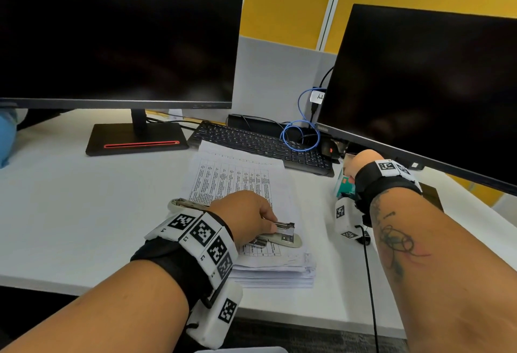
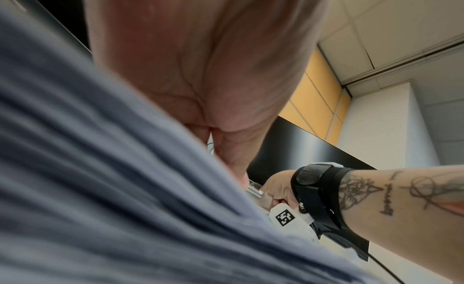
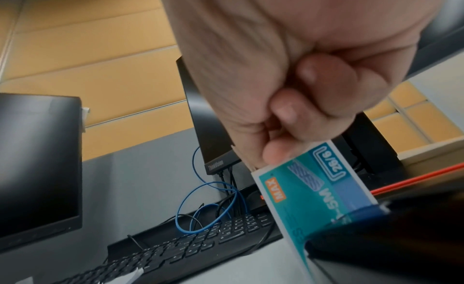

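Observation:
A metal stapler [image 1: 286,236] lies swung apart on a stack of printed papers [image 1: 243,182] at the desk's middle. My left hand [image 1: 267,225] grips its upper arm with curled fingers. In the left wrist view the left hand's [image 2: 220,145] palm fills the top and the paper stack [image 2: 100,189] blurs the foreground. To the right, under the right monitor's edge, my right hand [image 1: 356,163] holds a teal staple box [image 1: 344,184] upright on the desk. In the right wrist view, curled fingertips [image 3: 276,149] pinch the top end of the staple box [image 3: 316,189], marked MAX 26/6.
Two dark monitors [image 1: 117,33] [image 1: 425,95] stand at the back of the white desk [image 1: 84,212]. A black keyboard [image 1: 251,140], a looped blue cable [image 1: 302,134] and a mouse [image 1: 328,148] lie behind the papers. A black cable [image 1: 369,282] hangs from my right wrist.

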Motion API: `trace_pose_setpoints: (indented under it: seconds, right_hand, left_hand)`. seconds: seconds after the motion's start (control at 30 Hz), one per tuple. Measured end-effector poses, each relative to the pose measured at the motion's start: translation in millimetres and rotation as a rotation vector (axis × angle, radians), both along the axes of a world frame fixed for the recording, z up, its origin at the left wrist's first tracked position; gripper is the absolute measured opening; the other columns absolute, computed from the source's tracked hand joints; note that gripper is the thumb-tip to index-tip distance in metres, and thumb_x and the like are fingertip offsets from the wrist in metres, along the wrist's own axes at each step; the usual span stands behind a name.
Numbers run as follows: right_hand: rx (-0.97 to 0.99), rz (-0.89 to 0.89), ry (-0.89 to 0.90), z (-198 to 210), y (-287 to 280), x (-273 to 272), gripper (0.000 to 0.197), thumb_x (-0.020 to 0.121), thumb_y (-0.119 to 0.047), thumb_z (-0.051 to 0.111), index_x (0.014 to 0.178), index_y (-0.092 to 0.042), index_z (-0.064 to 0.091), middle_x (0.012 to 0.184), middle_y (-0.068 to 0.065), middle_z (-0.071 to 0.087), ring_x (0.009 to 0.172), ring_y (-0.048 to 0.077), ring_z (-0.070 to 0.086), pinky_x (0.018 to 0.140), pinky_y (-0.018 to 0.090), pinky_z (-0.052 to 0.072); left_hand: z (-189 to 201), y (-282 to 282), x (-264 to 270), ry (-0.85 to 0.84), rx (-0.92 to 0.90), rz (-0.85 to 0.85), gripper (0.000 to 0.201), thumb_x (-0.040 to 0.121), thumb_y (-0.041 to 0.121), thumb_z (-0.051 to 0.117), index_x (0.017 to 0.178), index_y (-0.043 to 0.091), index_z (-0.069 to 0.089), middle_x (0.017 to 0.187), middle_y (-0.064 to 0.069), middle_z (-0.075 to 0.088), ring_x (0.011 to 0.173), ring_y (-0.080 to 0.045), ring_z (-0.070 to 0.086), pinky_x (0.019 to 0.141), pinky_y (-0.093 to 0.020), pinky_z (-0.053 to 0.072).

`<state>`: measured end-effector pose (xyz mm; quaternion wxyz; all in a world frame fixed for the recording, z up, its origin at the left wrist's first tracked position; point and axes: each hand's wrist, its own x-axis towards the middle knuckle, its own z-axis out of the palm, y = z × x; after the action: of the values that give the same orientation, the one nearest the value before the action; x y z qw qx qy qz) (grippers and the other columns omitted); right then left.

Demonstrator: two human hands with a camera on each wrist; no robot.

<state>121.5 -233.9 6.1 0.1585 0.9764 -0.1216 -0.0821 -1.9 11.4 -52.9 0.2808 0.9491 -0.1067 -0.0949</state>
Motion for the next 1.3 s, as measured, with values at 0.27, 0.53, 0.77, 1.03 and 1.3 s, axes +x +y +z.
trace_pose_setpoints:
  seconds: [0.27, 0.53, 0.77, 1.03, 1.3]
  right_hand:
    - [0.038, -0.053, 0.025, 2.5, 0.1, -0.1, 0.037, 0.092, -0.022, 0.065, 0.126, -0.008, 0.058, 0.125, 0.008, 0.064, 0.107, 0.023, 0.062, 0.096, 0.034, 0.049]
    - [0.036, -0.015, -0.007, -2.7, -4.8, 1.0, 0.03, 0.087, -0.021, 0.07, 0.113, -0.011, 0.06, 0.093, 0.006, 0.062, 0.098, 0.025, 0.062, 0.089, 0.032, 0.049]
    - [0.08, -0.072, -0.047, 4.6, -3.9, 0.8, 0.035, 0.094, -0.019, 0.061, 0.125, -0.003, 0.057, 0.127, 0.013, 0.06, 0.117, 0.028, 0.058, 0.101, 0.035, 0.044]
    - [0.616, -0.021, -0.38, 24.8, -10.5, -21.5, 0.014, 0.09, -0.017, 0.059, 0.099, -0.006, 0.063, 0.082, 0.008, 0.058, 0.072, 0.022, 0.056, 0.063, 0.029, 0.049]
    - [1.099, 0.258, -0.219, 24.9, 47.6, -101.4, 0.024, 0.085, -0.008, 0.072, 0.1, -0.023, 0.06, 0.083, 0.005, 0.073, 0.068, 0.013, 0.069, 0.052, 0.022, 0.048]
  left_hand:
    - [-2.1, 0.6, 0.5, 0.001, -0.002, -0.003, 0.019, 0.087, 0.04, 0.069, 0.105, 0.035, 0.072, 0.101, 0.018, 0.068, 0.101, -0.011, 0.062, 0.102, -0.04, 0.045]
    - [-4.7, 0.8, 2.7, 0.001, -0.007, 0.005, 0.019, 0.086, 0.042, 0.069, 0.104, 0.036, 0.072, 0.101, 0.017, 0.068, 0.102, -0.012, 0.062, 0.101, -0.041, 0.045]
    - [-5.6, 0.9, 4.0, 0.004, -0.008, -0.006, 0.017, 0.086, 0.04, 0.069, 0.103, 0.036, 0.072, 0.099, 0.017, 0.068, 0.101, -0.012, 0.062, 0.102, -0.042, 0.044]
    - [-4.0, 1.5, 0.9, -0.007, 0.0, 0.003, 0.015, 0.086, 0.041, 0.069, 0.1, 0.038, 0.072, 0.098, 0.019, 0.069, 0.1, -0.01, 0.062, 0.1, -0.04, 0.046]
    - [14.5, 3.8, -17.6, -0.05, 0.024, -0.066, 0.028, 0.094, 0.024, 0.062, 0.121, 0.027, 0.067, 0.115, 0.005, 0.069, 0.096, -0.011, 0.06, 0.082, -0.019, 0.045]
